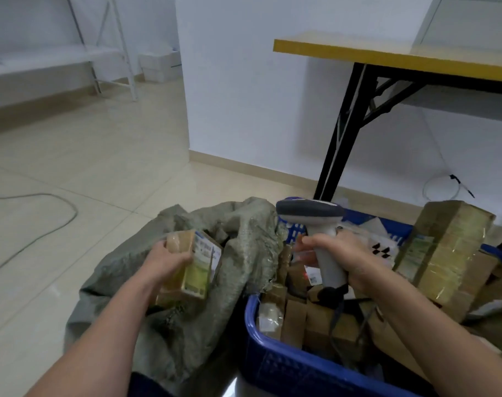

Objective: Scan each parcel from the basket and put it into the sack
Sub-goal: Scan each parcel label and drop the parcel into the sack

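The left grip clasps a parcel over the open sack, beside the basket, while the right grip is wrapped round the scanner above the basket. The basket is packed with parcels, so most of the task seems left to do; this one looks ready to drop in.

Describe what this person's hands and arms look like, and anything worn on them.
The left hand and right hand are bare: no gloves, rings or watch show. The left forearm and right forearm are uncovered down to the frame's edge, with no sleeve in view. No bands or markings on either.
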